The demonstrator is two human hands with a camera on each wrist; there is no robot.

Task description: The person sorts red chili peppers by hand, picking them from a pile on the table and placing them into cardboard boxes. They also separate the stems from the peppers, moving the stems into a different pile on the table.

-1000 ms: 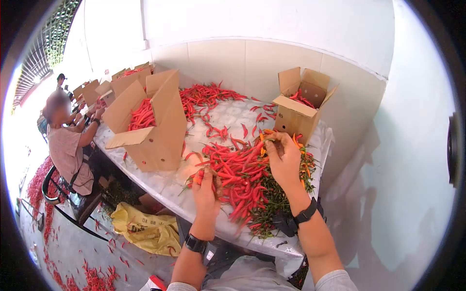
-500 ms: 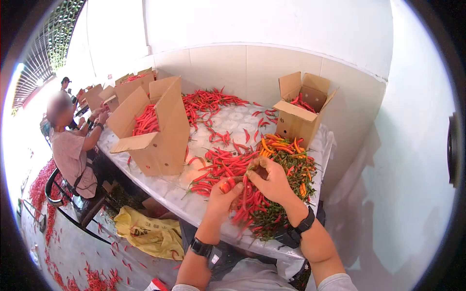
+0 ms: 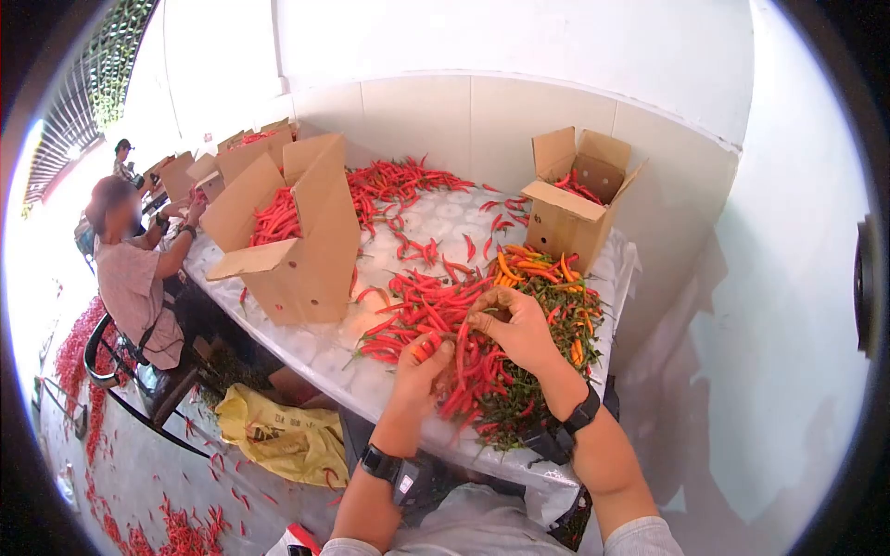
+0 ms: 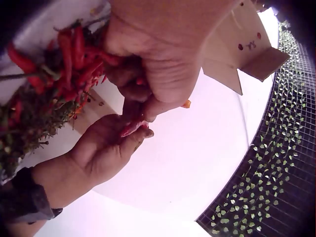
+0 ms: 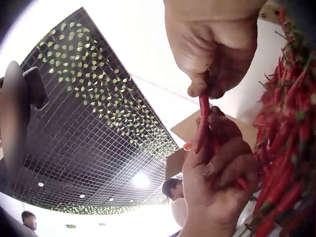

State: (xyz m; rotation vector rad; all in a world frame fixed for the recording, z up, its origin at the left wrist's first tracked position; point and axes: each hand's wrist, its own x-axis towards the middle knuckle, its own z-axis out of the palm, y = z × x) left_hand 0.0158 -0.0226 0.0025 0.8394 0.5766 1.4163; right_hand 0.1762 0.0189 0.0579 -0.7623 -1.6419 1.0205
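Observation:
My left hand (image 3: 422, 366) curls its fingers around several red chili peppers (image 3: 425, 347) over the front of the pile. Close beside it, my right hand (image 3: 524, 335) pinches one red chili pepper (image 5: 203, 121) by its upper end between thumb and fingers. In the right wrist view that pepper points down to the left hand's fingers (image 5: 224, 160), overlapping them. Beneath both hands spreads a heap of red chili peppers (image 3: 477, 371). Green stems (image 3: 519, 408) lie piled at its right, and orange chili peppers (image 3: 528, 266) lie behind.
A large open carton (image 3: 311, 269) of red chilies stands left on the plastic-covered table (image 3: 445, 222); a smaller carton (image 3: 565, 218) stands back right, near the wall. Another person (image 3: 139, 278) sits at the left. A yellow sack (image 3: 278, 435) and loose chilies lie on the floor.
My right hand has come from the orange chilies toward the left hand and now pinches a red chili. The left hand has shifted right, still holding chilies.

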